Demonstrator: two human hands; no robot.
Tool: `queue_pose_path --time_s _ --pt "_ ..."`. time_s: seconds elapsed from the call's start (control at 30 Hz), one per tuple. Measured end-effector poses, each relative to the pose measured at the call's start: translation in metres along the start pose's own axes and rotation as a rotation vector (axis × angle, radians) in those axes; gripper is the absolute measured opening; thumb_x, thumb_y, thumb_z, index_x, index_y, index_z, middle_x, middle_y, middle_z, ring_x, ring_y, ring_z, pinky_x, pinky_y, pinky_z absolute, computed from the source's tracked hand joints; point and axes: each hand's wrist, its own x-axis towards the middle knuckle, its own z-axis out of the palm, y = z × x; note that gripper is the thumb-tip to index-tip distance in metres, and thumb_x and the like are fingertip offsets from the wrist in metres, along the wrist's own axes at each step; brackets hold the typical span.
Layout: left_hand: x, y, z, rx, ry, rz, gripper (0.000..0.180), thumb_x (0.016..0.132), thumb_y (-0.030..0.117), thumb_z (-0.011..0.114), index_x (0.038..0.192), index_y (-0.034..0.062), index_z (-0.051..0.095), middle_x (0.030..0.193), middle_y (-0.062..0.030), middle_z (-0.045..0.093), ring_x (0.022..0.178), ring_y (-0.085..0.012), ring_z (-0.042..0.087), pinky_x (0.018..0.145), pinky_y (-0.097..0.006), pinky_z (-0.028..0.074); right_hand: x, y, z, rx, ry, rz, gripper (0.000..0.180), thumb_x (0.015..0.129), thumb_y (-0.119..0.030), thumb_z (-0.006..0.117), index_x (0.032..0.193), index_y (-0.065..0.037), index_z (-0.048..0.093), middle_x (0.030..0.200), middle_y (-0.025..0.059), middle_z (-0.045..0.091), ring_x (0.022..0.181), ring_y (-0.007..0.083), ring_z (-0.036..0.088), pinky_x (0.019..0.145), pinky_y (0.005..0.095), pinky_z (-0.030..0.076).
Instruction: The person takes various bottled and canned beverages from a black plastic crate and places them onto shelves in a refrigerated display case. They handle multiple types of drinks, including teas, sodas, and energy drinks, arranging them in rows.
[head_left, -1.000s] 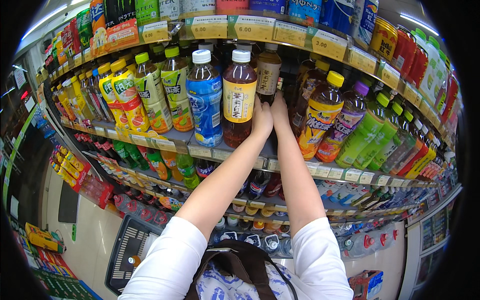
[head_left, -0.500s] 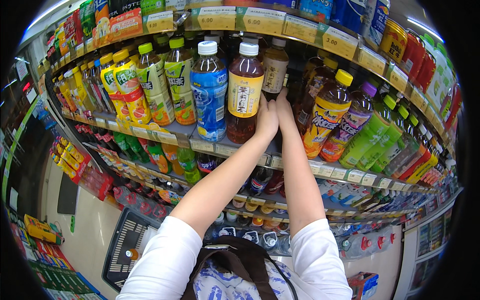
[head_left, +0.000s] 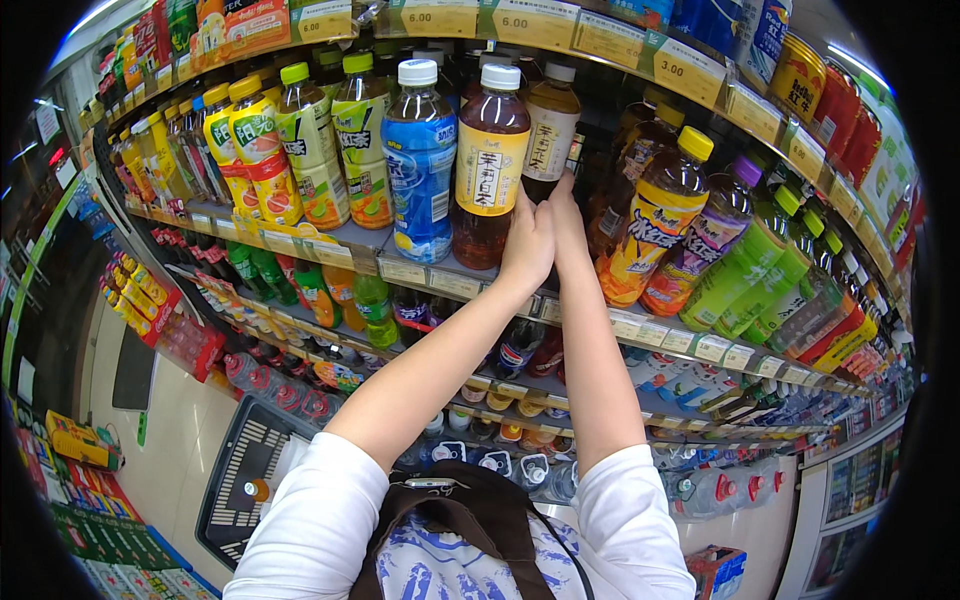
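Observation:
Both bare hands reach between bottles on the middle shelf. My left hand [head_left: 530,240] is beside the front tea bottle [head_left: 490,170], which has a white cap, yellow label and amber drink. My right hand [head_left: 564,222] presses close against the left one. Between their fingers is the dark lower part of a second tea bottle [head_left: 552,128], cream-labelled with a pale cap, upright behind the front one. The fingers look closed around its base, though several fingertips are hidden. A yellow-capped iced tea bottle [head_left: 655,220] leans just right of my right hand.
A blue-wrapped bottle [head_left: 420,165] stands left of the front tea bottle. Purple-capped [head_left: 705,240] and green-capped bottles [head_left: 755,255] line the shelf to the right. The price-tag rail [head_left: 640,330] runs below the hands. A dark shopping basket [head_left: 232,480] containing a small bottle is at lower left.
The view has shifted slightly, so the shelves sit a little higher. The rear tea bottle looks slightly nearer and its label shows more plainly. Both hands keep nearly the same place.

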Motion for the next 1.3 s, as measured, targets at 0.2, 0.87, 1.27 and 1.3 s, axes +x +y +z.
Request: queue_pose_path --time_s 0.2,0.87,1.27,1.3 --pt "-0.003 0.003 0.002 0.012 0.018 0.005 0.060 0.085 0.023 0.034 0.132 -0.0056 0.011 0.133 -0.0284 0.022 0.125 -0.0362 0.023 0.101 -0.034 0.021 0.006 0.011 0.006 -0.065 0.050 -0.050 0.065 0.074 -0.022 0.055 0.121 0.005 0.021 0.104 0.0311 0.048 0.093 0.0439 0.051 0.077 0.0430 0.044" --pt "-0.160 0.058 -0.089 0.266 -0.046 0.695 0.048 0.076 0.009 0.050 0.123 0.0083 0.045 0.135 -0.0153 0.029 0.122 -0.0364 0.030 0.101 -0.041 0.024 -0.135 -0.052 0.050 1.214 0.184 -0.228 0.048 0.090 -0.034 0.032 0.121 0.002 0.033 0.111 0.0202 0.047 0.097 0.0289 0.048 0.085 0.0365 0.038" --pt "-0.446 -0.070 -0.334 0.649 0.922 -0.564 0.054 0.079 0.007 0.048 0.128 0.0017 0.027 0.130 -0.0205 0.031 0.119 -0.0353 0.033 0.098 -0.035 0.029 -0.416 -0.089 0.318 0.355 -1.468 -0.633 0.049 0.071 0.000 0.051 0.118 0.001 0.039 0.106 0.0206 0.049 0.104 0.0333 0.047 0.089 0.0359 0.037" --pt "-0.469 -0.081 -0.347 0.598 1.008 -0.652 0.059 0.075 0.003 0.050 0.128 -0.0001 0.025 0.129 -0.0218 0.031 0.120 -0.0356 0.031 0.099 -0.035 0.027 -0.438 -0.081 0.338 0.280 -1.539 -0.604 0.054 0.071 -0.002 0.052 0.122 0.000 0.034 0.110 0.0216 0.047 0.104 0.0337 0.047 0.088 0.0365 0.038"
